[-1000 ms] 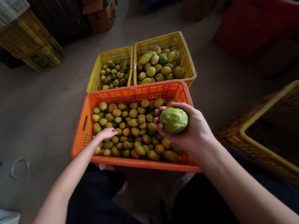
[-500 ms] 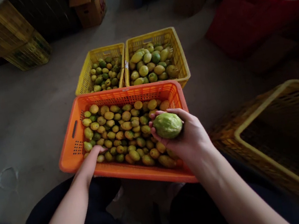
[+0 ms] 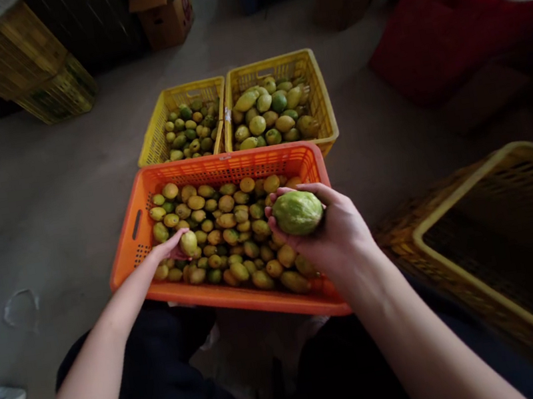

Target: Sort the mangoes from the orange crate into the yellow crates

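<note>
My right hand point(image 3: 341, 229), half open, cups a large green fruit point(image 3: 299, 212) over the orange crate point(image 3: 221, 298); my left hand point(image 3: 169, 248) pinches a small yellow fruit point(image 3: 189, 243) there. I should grip lightly, avoiding bruises.

Right hand point(image 3: 339, 225) holds green fruit point(image 3: 298, 212) over orange crate point(image 3: 124, 261); left hand point(image 3: 171, 247) holds smaller yellowish fruit point(image 3: 189, 243). Two yellow crates point(image 3: 322, 96) stand side by side beyond.
</note>
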{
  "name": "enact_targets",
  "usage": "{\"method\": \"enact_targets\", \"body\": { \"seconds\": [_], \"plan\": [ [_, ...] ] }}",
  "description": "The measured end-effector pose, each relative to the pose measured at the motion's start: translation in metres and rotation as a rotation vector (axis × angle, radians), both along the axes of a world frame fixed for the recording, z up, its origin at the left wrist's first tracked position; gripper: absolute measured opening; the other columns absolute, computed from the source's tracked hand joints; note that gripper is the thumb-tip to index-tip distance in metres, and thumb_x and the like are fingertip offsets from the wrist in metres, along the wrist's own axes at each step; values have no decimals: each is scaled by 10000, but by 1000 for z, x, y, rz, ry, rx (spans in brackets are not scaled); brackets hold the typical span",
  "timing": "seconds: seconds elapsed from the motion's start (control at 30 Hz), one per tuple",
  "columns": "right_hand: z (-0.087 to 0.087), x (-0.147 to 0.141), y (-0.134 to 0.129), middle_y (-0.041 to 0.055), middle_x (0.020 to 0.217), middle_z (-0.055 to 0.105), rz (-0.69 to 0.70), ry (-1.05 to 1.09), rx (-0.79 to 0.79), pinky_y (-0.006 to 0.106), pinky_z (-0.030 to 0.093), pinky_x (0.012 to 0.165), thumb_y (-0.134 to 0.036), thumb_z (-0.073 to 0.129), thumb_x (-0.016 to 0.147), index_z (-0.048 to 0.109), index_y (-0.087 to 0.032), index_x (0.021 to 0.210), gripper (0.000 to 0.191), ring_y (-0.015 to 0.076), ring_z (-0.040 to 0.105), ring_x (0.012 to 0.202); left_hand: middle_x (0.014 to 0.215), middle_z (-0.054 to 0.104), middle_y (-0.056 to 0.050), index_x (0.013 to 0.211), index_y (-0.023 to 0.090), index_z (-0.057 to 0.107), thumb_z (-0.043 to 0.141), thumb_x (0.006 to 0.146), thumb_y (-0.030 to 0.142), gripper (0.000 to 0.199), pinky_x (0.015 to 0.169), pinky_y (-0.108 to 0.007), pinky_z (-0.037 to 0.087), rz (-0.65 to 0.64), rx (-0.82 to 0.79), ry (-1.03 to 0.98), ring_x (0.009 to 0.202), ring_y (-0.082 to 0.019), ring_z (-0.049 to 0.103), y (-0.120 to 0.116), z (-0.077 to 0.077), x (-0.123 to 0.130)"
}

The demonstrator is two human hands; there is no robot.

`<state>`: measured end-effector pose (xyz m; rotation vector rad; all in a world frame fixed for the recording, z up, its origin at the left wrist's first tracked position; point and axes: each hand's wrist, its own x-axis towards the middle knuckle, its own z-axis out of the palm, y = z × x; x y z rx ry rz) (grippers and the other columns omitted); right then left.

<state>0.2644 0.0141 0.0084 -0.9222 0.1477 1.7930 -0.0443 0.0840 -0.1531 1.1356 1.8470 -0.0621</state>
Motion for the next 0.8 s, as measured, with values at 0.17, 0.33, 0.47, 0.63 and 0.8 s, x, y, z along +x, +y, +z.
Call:
{"method": "enact_targets", "body": {
  "seconds": [0.17, 0.33, 0.47, 0.63, 0.8],
  "plan": [
    [3, -9, 3, 31, 661, 647, 14, 22, 53, 291, 538, 554, -198, 508, 698, 588, -174, 740, 94, 152, 600, 605, 722, 670, -76, 918, 149, 596, 217, 849, 599, 592, 514, -264, 492, 270, 50, -606, 601, -172, 628, 8, 68, 33],
    [11, -25, 0, 10, 647, 643, 26, 15, 72, 297, 549, 559, -194, 510, 712, 586, -194, 740, 81, 152, 598, 627, 631, 611, -37, 912, 134, 564, 384, 846, 449, 369, 384, -205, 434, 502, 141, -1100, 480, -128, 561, -23, 155, 80],
    [18, -29, -9, -3, 651, 636, 43, -10, 102, 306, 551, 562, -204, 528, 716, 582, -192, 739, 60, 146, 593, 615, 770, 657, -102, 1068, 91, 551, 352, 845, 337, 387, 458, -184, 488, 614, 102, -1465, 586, -131, 617, -55, 176, 104],
    [20, -24, -20, -5, 672, 635, 19, -43, 137, 298, 559, 606, -205, 577, 688, 588, -170, 753, 75, 132, 597, 604, 1035, 652, -162, 1299, 77, 426, 394, 772, 263, 560, 751, -321, 556, 748, 49, -1779, 988, -246, 633, -75, 160, 122],
    [24, -24, -22, -2, 670, 649, -38, -72, 189, 258, 554, 566, -196, 620, 668, 580, -183, 734, 79, 141, 624, 617, 997, 661, -112, 1216, 123, 511, 474, 826, 338, 447, 646, -192, 540, 736, -126, -1869, 814, -147, 653, -78, 155, 135]
  ]
}}
